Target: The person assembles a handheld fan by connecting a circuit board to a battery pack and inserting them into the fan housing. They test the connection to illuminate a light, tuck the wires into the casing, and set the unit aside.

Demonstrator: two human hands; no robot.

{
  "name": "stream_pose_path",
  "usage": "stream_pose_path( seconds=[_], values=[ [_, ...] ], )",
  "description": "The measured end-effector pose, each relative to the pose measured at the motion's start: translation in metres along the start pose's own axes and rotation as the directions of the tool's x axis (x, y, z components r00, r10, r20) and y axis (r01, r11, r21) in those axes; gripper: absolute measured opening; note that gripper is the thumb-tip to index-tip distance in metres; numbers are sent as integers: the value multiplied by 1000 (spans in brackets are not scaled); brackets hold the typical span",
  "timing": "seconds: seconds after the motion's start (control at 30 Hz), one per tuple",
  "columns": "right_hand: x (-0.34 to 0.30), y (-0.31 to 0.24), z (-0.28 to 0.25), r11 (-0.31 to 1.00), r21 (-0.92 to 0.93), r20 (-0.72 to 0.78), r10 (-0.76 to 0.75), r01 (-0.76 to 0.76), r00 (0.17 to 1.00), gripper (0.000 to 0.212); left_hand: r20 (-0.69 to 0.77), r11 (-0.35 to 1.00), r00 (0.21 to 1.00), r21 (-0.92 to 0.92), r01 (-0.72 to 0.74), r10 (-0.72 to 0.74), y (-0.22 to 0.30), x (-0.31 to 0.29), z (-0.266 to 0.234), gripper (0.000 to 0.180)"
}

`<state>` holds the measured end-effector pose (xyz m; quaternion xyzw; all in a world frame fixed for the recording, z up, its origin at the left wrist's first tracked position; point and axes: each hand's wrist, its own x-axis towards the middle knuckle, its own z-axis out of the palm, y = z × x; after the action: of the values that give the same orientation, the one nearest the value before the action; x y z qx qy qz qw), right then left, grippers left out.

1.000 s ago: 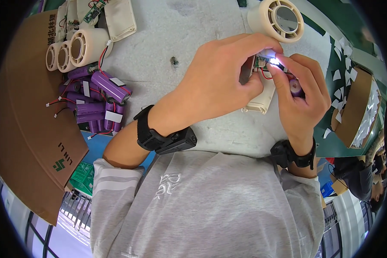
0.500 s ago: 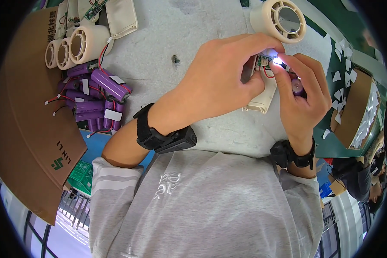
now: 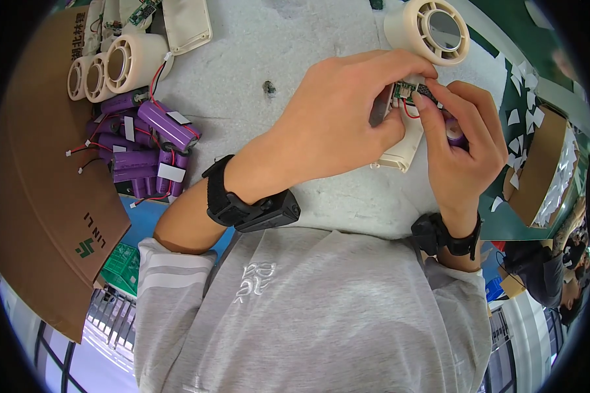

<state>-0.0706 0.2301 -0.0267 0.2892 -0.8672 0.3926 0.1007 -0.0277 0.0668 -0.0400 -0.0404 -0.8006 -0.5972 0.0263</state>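
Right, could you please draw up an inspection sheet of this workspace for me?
Surface: pale worktop with a dark pit.
Job's things: green circuit board over a cream casing; purple cell at the right hand.
Clutter: pile of purple cells and three round cream parts at left; another vented cream part at upper right; white scraps at far right.
Hands: left hand around the casing; right thumb and forefinger closed on the board's end; grip on the cell unclear.
Cables: red lead below the board; red and black leads at the pile.
Surroundings: brown cardboard at left, open carton and another person at right.
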Motion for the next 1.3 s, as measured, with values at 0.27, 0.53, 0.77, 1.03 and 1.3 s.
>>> stream_pose_path(
  seconds=[0.27,0.53,0.77,1.03,1.3],
  values=[
    [4,-2,-2,998,-11,3,67,-67,998,17,-114,994,992,-86,-70,60,-2,5,1,31],
    [10,-9,-24,824,13,453,501,-567,737,21,-1,973,980,126,-195,197,-7,3,-6,28],
    [8,0,-47,714,282,721,283,-641,633,35,9,989,989,37,-146,146,-4,4,-10,31],
    [17,10,-64,366,325,719,503,-872,479,46,20,994,994,16,111,-111,4,7,-14,34],
    [3,-2,-53,947,-176,285,312,-270,907,22,-59,991,990,-22,130,-131,6,1,-12,34]
  ],
)
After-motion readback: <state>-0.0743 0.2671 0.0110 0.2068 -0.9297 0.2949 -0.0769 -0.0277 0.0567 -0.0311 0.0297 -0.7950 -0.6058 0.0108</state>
